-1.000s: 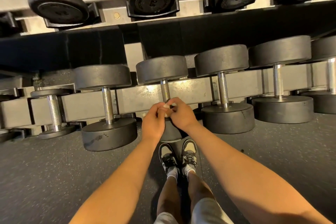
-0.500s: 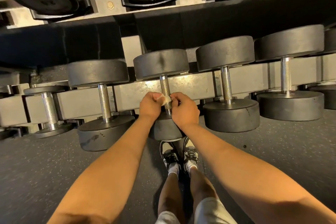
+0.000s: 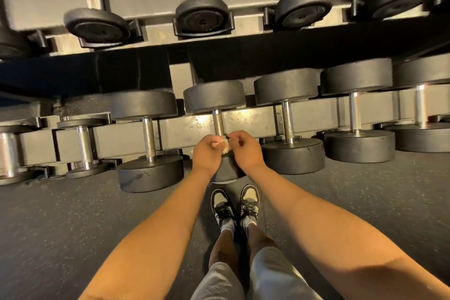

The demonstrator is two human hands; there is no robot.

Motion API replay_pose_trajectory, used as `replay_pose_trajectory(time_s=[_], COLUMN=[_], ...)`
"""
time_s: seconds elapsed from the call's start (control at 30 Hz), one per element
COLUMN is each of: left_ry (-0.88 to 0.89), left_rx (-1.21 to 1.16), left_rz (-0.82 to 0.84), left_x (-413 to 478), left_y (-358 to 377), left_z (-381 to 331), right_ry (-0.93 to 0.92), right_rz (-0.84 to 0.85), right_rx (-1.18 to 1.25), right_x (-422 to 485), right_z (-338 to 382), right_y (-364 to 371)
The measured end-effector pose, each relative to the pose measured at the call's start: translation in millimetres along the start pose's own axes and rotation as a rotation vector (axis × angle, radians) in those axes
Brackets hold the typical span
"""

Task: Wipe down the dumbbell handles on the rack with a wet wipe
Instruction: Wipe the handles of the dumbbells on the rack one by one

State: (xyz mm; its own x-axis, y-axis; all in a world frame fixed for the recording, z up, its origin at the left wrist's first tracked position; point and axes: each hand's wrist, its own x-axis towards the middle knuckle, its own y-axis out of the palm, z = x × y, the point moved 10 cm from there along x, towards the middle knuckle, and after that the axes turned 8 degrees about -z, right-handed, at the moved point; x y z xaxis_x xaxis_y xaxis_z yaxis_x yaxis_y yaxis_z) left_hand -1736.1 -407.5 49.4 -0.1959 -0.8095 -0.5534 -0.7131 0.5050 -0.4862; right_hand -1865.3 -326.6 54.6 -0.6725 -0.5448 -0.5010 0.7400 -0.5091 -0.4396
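A small white wet wipe [image 3: 224, 146] sits bunched between my two hands, just in front of the lower end of a steel dumbbell handle [image 3: 218, 122] on the bottom tier of the rack. My left hand [image 3: 207, 152] and my right hand [image 3: 244, 151] both pinch the wipe with curled fingers. That dumbbell's far head [image 3: 214, 96] shows above my hands. Its near head [image 3: 227, 172] is mostly hidden behind them. I cannot tell whether the wipe touches the handle.
More dumbbells line the lower tier, with handles to the left [image 3: 149, 139] and right [image 3: 288, 122]. An upper tier of dumbbells [image 3: 202, 16] hangs over a dark rail [image 3: 316, 53]. My shoes [image 3: 235, 204] stand on the speckled rubber floor [image 3: 60, 226] close to the rack.
My hands stay together on the wipe at the same handle, shifting slightly along it. The camera tilted up and back, so more of the upper tier shows.
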Motion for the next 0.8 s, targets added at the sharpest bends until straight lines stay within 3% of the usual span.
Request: replay_pose_trajectory(time_s=[0.23, 0.47, 0.6, 0.73, 0.8], left_ry=[0.105, 0.291, 0.353, 0.327, 0.344], left_rx=[-0.202, -0.128, -0.093, -0.217, -0.278], left_rz=[-0.002, -0.045, -0.093, -0.144, -0.158], left_x=[-54.5, -67.5, -67.1, -48.2, -35.1], left_y=[-27.1, -26.0, -15.3, 3.7, 18.2], left_z=[-88.0, -189.2, -249.2, -288.6, -311.9], right_ry=[-0.061, -0.176, -0.219, -0.255, -0.297], right_rz=[0.009, -0.115, -0.076, 0.05, 0.057], right_rx=[0.135, 0.195, 0.257, 0.373, 0.277], right_x=[-38.3, -35.4, -11.4, 28.3, 55.5], right_z=[78.8, 151.6, 176.3, 201.5, 212.9], right_y=[-63.2, -151.2, -182.0, -209.0, -224.0])
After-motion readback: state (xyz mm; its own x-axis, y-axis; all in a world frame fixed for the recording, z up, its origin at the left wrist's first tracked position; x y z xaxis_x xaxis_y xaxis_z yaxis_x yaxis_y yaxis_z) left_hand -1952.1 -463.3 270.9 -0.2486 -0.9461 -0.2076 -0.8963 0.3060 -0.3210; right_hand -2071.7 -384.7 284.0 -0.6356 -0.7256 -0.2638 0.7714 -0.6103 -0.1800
